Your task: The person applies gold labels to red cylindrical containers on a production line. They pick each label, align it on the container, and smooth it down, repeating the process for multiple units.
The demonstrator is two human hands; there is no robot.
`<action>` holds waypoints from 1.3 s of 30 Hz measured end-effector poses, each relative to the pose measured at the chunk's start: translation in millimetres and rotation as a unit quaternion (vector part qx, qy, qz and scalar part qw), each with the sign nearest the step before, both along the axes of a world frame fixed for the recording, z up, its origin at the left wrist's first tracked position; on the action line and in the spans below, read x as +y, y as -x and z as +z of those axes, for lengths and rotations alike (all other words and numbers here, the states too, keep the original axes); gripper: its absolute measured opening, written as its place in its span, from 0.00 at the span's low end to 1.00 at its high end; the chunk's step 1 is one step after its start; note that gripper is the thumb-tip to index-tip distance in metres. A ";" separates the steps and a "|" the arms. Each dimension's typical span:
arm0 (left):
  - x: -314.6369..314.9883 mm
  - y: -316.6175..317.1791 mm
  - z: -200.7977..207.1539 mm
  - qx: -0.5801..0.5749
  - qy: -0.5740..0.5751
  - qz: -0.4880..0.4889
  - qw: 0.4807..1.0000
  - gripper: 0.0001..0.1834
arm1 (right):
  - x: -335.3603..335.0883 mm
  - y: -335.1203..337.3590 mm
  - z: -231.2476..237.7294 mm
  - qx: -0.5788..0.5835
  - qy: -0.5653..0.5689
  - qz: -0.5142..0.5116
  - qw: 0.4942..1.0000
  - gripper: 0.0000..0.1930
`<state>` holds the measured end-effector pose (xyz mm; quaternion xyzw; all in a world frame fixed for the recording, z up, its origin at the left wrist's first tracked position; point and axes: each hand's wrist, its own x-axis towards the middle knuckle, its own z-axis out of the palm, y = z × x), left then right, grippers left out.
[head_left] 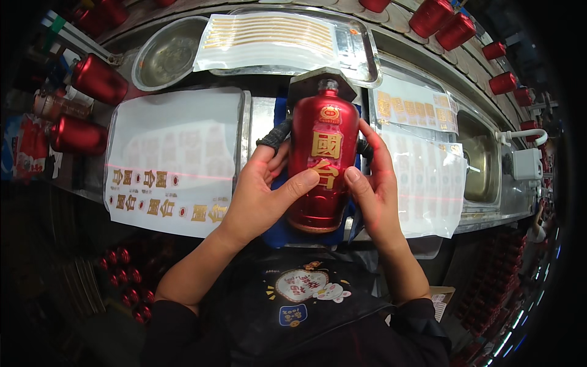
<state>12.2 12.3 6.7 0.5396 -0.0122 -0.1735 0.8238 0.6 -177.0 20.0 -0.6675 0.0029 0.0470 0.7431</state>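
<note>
A glossy red bottle point(318, 208) lies in front of me, its neck pointing away, with gold characters and a small round emblem on its face. My left hand point(263, 183) grips its left side, thumb pressed on the lower gold character. From the right, my right hand point(376, 183) wraps the bottle, its thumb at the edge of the same character. Dark wraps show near fingers of both hands. Beneath the bottle is a blue cloth point(278, 229), and a dark angular block point(299, 85) sits behind its neck.
A decal sheet point(171, 128) with gold characters lies on the left tray; more decal sheets point(422, 177) lie at right. Behind stand a metal bowl point(160, 61) and a tray with a gold-striped sheet point(263, 40). Red bottles point(99, 78) stand at left; a sink point(480, 162) is at right.
</note>
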 end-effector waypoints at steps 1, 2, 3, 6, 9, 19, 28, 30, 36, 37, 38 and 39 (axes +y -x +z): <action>-0.2 -0.3 -0.5 0.002 -0.006 0.003 1.000 0.38 | 0.6 -1.0 1.3 0.002 0.005 0.000 1.000 0.39; -0.4 -0.4 -0.8 0.005 -0.013 0.006 1.000 0.38 | 0.7 -1.7 3.4 0.007 0.021 0.006 1.000 0.38; -0.9 -0.3 -0.9 0.003 -0.010 0.007 1.000 0.37 | 0.6 -2.0 4.2 0.010 0.038 0.011 0.999 0.38; -0.8 -0.4 -0.6 -0.005 -0.011 0.000 1.000 0.36 | 2.4 -1.7 1.3 -0.011 0.036 0.010 0.999 0.37; 2.4 -2.4 -0.8 0.002 -0.017 -0.017 1.000 0.38 | 1.1 -2.8 1.7 -0.012 0.035 0.017 0.999 0.37; -1.9 -2.8 1.6 0.011 -0.007 0.011 1.000 0.33 | 10.2 0.8 9.6 0.007 0.021 0.007 1.000 0.40; -5.0 -1.9 0.2 0.014 0.019 0.015 1.000 0.34 | 8.3 1.8 0.9 -0.006 0.068 -0.002 0.998 0.41; -7.0 -1.9 -0.7 0.003 0.026 0.022 0.999 0.35 | 8.6 1.7 1.9 -0.005 0.081 -0.001 0.997 0.41; -8.2 -3.0 -7.0 -0.032 0.013 0.027 0.999 0.36 | 12.0 -0.7 2.7 -0.030 0.030 -0.008 0.999 0.40; -10.3 -3.1 -8.2 -0.045 0.009 0.035 0.998 0.36 | 10.8 -1.0 4.9 -0.016 0.043 -0.008 0.999 0.40; -12.3 -3.2 -7.5 -0.059 0.005 0.044 0.997 0.35 | 8.3 -0.5 7.4 -0.002 0.055 -0.009 0.998 0.40; -14.3 -3.0 -5.8 -0.050 -0.002 0.047 0.998 0.34 | 8.5 -1.5 7.9 0.001 0.070 -0.014 0.997 0.39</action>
